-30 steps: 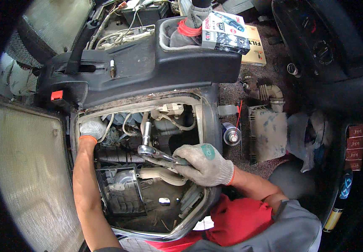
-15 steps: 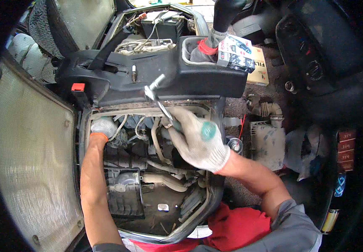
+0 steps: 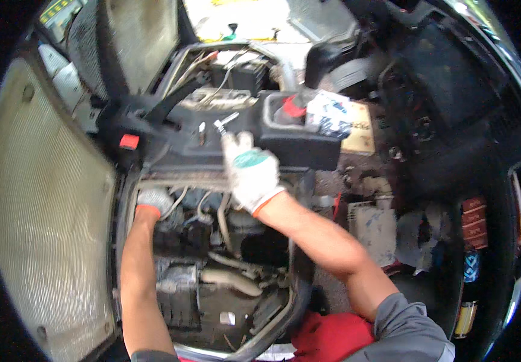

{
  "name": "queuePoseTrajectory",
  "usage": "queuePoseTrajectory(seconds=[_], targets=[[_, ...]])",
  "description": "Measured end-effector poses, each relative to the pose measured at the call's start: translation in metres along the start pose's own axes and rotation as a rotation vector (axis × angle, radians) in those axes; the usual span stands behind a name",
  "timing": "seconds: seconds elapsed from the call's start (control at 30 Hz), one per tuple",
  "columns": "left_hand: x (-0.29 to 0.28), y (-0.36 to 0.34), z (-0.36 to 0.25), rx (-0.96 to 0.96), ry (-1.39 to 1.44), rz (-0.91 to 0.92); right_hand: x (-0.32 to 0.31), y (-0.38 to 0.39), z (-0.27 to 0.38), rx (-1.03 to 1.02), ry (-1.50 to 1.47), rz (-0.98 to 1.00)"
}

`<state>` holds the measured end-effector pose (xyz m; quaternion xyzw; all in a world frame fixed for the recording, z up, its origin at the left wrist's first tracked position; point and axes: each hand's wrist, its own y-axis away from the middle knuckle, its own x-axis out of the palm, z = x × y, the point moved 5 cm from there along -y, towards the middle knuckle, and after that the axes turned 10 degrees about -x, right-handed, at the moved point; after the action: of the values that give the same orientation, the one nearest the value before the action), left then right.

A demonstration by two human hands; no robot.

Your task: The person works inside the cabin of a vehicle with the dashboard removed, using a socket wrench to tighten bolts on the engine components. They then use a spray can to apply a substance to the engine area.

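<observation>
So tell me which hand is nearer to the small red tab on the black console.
Left. The left hand sits just below the red tab, down in the engine opening. The right hand, holding a metal ratchet, is farther off to the tab's right.

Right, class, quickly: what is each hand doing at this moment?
Left hand: gloved, down in the engine bay; grip cannot be told.
Right hand: gloved, closed on a metal ratchet wrench.
</observation>
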<state>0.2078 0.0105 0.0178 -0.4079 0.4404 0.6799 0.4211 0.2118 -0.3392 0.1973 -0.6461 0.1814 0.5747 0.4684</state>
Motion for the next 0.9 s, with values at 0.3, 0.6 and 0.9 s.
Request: queuePoseTrajectory(seconds=[0.3,0.6,0.9], targets=[[-0.022,0.002,-0.012,-0.025,0.019,0.081,-0.037,0.048,-0.008,-0.035,-0.27,-0.224],[-0.021,0.006,-0.014,0.024,-0.06,0.084,-0.002,0.156,0.007,-0.231,-0.538,0.073],[-0.037,0.01,-0.019,0.04,-0.097,0.089,0.003,0.154,0.002,-0.188,-0.657,0.027]])
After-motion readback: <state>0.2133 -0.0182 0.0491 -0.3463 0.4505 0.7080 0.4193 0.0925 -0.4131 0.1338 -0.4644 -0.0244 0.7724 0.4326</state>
